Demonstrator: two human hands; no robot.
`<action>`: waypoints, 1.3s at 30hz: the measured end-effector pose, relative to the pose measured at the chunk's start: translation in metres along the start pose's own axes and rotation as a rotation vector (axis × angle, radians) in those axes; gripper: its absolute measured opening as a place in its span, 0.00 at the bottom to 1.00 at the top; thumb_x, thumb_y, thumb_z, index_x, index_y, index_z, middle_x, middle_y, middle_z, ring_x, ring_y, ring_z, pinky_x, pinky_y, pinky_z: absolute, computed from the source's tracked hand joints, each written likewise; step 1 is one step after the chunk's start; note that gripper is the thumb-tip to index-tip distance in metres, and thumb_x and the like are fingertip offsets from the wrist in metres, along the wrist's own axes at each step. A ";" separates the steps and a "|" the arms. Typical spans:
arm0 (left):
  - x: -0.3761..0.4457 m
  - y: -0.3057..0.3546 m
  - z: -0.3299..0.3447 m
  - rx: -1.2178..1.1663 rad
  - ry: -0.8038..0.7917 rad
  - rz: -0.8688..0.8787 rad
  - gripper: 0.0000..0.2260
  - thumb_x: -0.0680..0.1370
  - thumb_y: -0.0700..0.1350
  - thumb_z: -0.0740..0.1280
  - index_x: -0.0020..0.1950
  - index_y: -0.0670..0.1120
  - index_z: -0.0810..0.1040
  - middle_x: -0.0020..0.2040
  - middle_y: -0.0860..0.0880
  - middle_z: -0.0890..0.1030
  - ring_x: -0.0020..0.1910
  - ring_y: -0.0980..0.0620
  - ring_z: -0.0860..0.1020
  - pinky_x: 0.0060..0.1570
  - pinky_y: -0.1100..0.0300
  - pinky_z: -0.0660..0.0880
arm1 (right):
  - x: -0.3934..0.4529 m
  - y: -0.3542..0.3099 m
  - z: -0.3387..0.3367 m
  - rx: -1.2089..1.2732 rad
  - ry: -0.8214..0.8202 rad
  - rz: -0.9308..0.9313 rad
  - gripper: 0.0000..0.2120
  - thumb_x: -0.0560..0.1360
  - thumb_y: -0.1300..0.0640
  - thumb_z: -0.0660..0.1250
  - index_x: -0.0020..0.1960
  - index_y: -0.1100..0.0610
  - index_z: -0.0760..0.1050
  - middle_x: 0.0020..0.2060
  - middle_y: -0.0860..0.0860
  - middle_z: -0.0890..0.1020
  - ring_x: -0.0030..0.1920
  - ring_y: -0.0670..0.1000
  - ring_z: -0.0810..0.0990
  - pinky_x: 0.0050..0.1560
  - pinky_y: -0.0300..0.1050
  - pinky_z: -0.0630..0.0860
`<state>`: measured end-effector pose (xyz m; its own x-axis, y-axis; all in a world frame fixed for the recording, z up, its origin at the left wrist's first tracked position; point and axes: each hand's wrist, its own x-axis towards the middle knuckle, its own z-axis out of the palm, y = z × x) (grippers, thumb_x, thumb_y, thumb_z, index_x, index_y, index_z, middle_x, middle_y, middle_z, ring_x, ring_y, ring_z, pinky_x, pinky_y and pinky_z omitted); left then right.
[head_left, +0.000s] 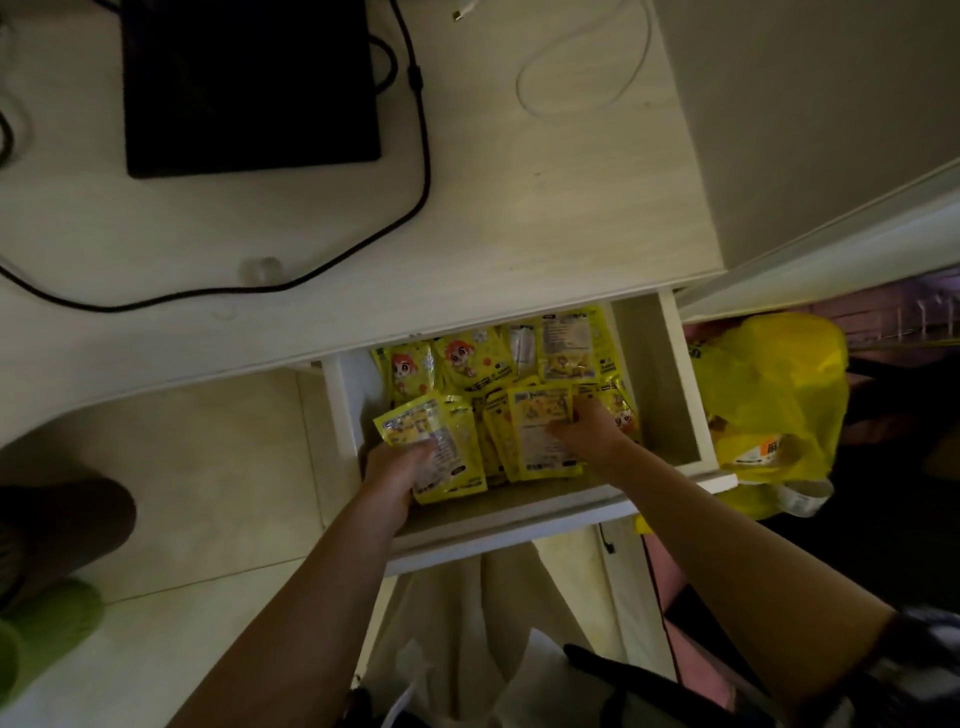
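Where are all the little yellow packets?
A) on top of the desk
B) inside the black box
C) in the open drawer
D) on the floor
C: the yellow packets lie heaped in the open white drawer, where the left hand and the right hand each grip one with curled fingers.

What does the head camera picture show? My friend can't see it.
The left hand holds one yellow packet and the right hand holds another packet in an open white drawer full of yellow packets. A pale desk is above it, and a yellow bag sits to its right.
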<state>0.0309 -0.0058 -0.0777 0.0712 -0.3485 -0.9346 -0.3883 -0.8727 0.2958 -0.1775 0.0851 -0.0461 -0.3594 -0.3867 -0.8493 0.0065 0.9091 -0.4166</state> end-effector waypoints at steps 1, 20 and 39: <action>0.001 -0.001 0.000 0.000 -0.005 0.000 0.07 0.71 0.42 0.74 0.46 0.48 0.78 0.47 0.45 0.83 0.48 0.44 0.82 0.57 0.43 0.76 | 0.003 0.002 -0.001 -0.011 0.004 0.000 0.15 0.74 0.70 0.61 0.59 0.61 0.75 0.55 0.58 0.79 0.58 0.55 0.77 0.58 0.51 0.76; -0.051 -0.014 -0.008 0.327 0.108 0.231 0.13 0.75 0.39 0.68 0.58 0.38 0.79 0.51 0.43 0.80 0.49 0.43 0.78 0.46 0.56 0.71 | -0.018 0.026 -0.042 -0.334 0.053 -0.022 0.11 0.77 0.63 0.60 0.58 0.61 0.74 0.50 0.58 0.77 0.52 0.58 0.77 0.52 0.48 0.73; -0.151 -0.104 -0.092 0.566 0.482 0.669 0.13 0.78 0.48 0.62 0.62 0.47 0.73 0.53 0.47 0.81 0.53 0.46 0.78 0.51 0.53 0.76 | -0.123 -0.019 0.059 -1.030 -0.010 -0.709 0.16 0.79 0.58 0.55 0.66 0.57 0.63 0.55 0.57 0.75 0.52 0.60 0.79 0.40 0.46 0.70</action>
<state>0.1450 0.1056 0.0510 -0.0054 -0.9194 -0.3933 -0.8562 -0.1989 0.4768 -0.0789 0.1057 0.0473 0.0223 -0.8375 -0.5460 -0.9195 0.1972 -0.3400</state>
